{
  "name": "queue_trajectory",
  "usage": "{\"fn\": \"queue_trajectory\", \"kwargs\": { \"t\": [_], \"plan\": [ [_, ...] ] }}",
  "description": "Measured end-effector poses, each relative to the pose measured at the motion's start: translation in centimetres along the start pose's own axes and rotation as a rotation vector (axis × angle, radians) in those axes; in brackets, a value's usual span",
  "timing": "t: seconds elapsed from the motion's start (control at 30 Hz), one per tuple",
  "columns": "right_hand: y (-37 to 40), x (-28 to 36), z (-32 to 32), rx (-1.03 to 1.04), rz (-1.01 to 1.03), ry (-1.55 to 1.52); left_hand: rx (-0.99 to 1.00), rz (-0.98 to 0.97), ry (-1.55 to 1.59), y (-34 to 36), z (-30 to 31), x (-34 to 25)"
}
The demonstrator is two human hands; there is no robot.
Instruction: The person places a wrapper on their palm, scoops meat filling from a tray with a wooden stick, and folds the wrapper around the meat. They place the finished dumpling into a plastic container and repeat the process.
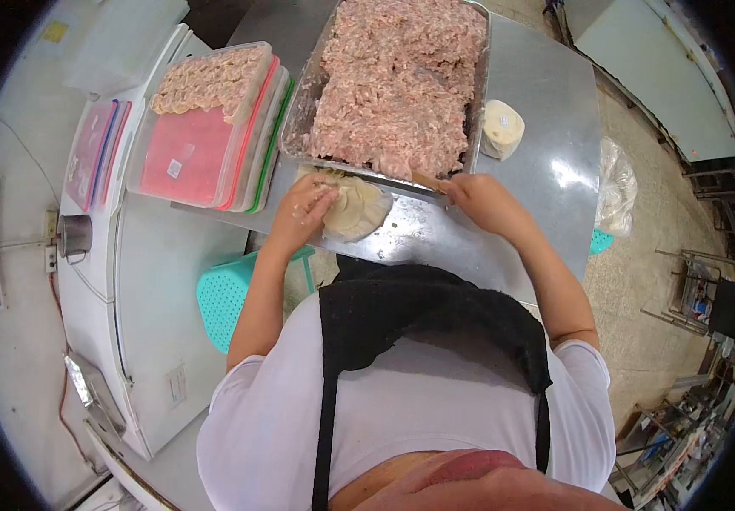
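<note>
My right hand point(476, 202) is closed round the handle of a flat wooden spatula point(428, 181), its blade at the near edge of the minced meat point(401, 94). That meat is heaped in a large metal tray point(297, 111). My left hand point(303, 209) is curled with a pale dough wrapper point(323, 177) at its fingers, partly hidden by them. Just right of this hand, a stack of round dough wrappers point(359, 211) lies on plastic at the table's near edge.
On the left, stacked lidded plastic boxes point(188, 157) hold rows of filled dumplings point(205, 83) on top. Another wrapped stack of wrappers point(502, 129) sits right of the tray on the metal table point(546, 153). A turquoise stool point(229, 294) stands below the table's left side.
</note>
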State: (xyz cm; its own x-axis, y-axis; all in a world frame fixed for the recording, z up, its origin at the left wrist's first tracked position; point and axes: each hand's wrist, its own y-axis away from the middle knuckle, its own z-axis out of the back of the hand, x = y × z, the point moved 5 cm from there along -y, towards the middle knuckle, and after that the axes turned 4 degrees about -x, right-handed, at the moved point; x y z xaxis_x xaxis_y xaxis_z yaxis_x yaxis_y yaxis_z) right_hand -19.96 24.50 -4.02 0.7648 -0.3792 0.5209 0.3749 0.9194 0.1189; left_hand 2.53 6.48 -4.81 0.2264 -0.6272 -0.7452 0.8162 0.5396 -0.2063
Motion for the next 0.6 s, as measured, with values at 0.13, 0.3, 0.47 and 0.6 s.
{"fn": "queue_trajectory", "kwargs": {
  "t": [0.13,0.3,0.47,0.6],
  "plan": [
    [-3.9,-2.2,3.0,-0.040,0.017,-0.123,-0.147,0.068,0.146,-0.5,1.7,1.1],
    [-8.8,-4.7,7.1,-0.312,-0.072,0.611,-0.205,0.375,0.572,-0.4,0.6,3.2],
    [-10.7,-1.4,3.8,-0.307,0.029,0.742,-0.007,0.202,0.453,-0.3,-1.0,3.5],
    [-10.7,-0.6,1.3,-0.346,-0.001,0.610,0.058,-0.181,0.147,-0.2,-1.2,2.0]
  ]
}}
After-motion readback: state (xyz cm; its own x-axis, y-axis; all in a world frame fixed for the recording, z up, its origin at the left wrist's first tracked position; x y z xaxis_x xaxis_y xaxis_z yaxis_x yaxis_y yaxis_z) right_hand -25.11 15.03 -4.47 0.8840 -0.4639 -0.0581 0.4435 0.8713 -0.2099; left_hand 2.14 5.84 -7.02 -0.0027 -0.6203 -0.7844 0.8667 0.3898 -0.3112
